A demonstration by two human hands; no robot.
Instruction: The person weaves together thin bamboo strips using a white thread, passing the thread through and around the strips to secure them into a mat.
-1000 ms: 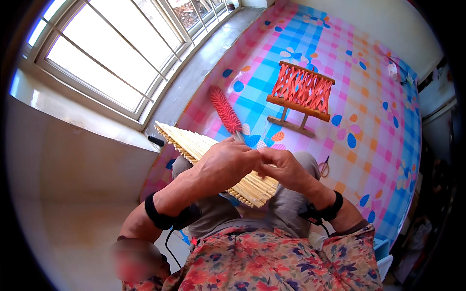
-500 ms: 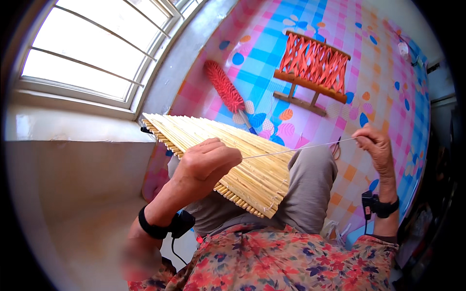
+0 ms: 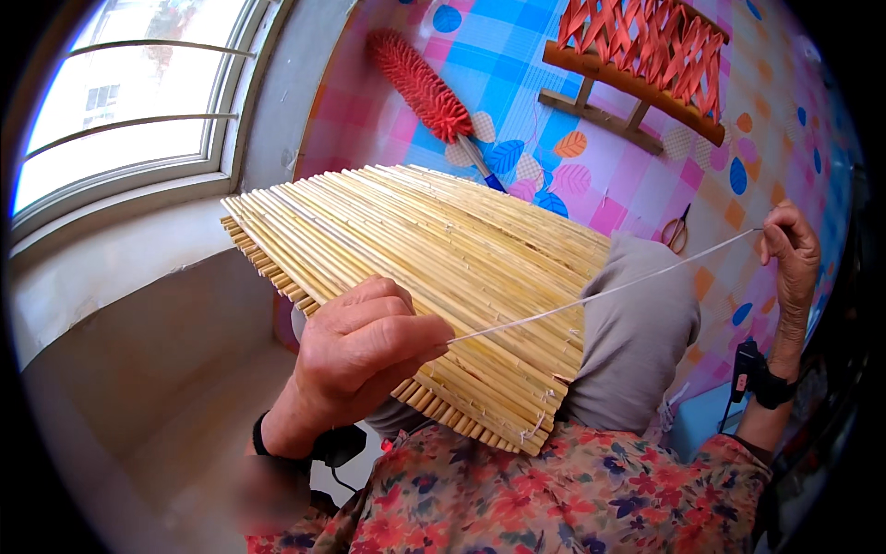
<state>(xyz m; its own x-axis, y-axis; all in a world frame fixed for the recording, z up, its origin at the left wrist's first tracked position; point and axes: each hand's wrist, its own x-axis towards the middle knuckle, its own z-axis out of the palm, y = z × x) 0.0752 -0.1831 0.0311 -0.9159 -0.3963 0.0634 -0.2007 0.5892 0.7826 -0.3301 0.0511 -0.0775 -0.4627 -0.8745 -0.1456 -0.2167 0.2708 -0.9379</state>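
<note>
A mat of pale straw-coloured rods [image 3: 415, 231] lies tilted across my lap, with short white stitches along it. Under its left edge a second layer of rod ends shows. My left hand [image 3: 365, 346] is closed over the near part of the mat, pinching one end of a white thread [image 3: 554, 311]. From there the thread runs taut, up and to the right, over my grey-trousered knee [image 3: 637, 323]. Out to the right, my raised right hand [image 3: 791, 245] pinches its other end. A thin dark bit shows at those fingertips, too small to name.
Beyond the mat, a red fluffy duster [image 3: 420, 88] lies on the checked floor covering [image 3: 517, 55]. Farther right is a wooden frame laced with red strips [image 3: 637, 55]. Scissors [image 3: 676, 231] lie past my knee. A barred window [image 3: 129, 120] is at the left.
My right hand has moved outward to the right and the thread between my hands is longer. The view has shifted, with the mat now nearer and larger. Both hands keep their pinch.
</note>
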